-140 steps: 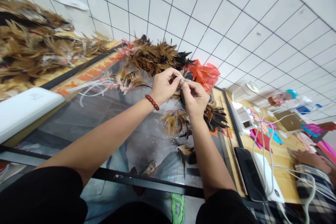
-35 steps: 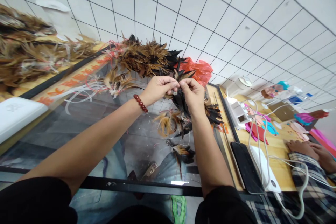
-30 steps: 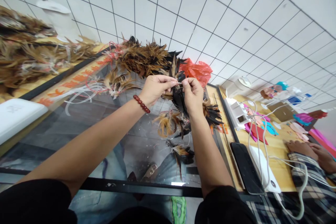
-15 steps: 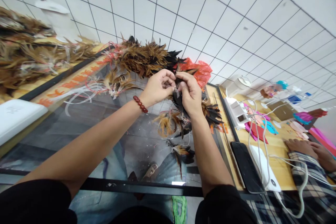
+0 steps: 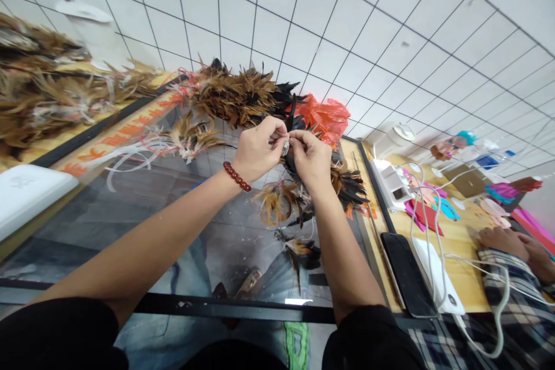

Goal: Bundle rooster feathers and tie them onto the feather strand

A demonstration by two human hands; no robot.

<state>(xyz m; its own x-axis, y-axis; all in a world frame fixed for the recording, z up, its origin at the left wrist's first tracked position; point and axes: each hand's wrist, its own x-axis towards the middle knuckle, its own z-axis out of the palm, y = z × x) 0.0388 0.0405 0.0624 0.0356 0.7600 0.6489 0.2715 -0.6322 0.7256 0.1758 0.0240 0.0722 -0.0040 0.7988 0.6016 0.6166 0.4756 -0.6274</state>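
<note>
Above the glass tabletop (image 5: 182, 202), my left hand (image 5: 260, 149) and my right hand (image 5: 310, 159) meet with fingertips pinched together. Between them is a dark feather (image 5: 292, 110), its tip pointing up and its pale base at my fingers. Both hands are closed on it; the exact grip of each finger is partly hidden. A string of reddish-brown beads circles my left wrist. Just behind lies a long heap of brown and black feathers (image 5: 238, 92). Under my hands rests a tan feather bunch (image 5: 277, 202), and nearer me a small dark bunch (image 5: 299, 248).
A red plastic bag (image 5: 329, 118) sits behind my right hand. White strips (image 5: 130, 153) and more feathers (image 5: 60, 92) lie left, near a white box (image 5: 34, 193). To the right are a phone (image 5: 407, 274), a power strip (image 5: 437, 277), cables and another person's hands (image 5: 505, 243).
My fingertips have drawn together, and the dark feather now stands upright between them. My right hand has turned slightly and lowered. The things on the table stay put.
</note>
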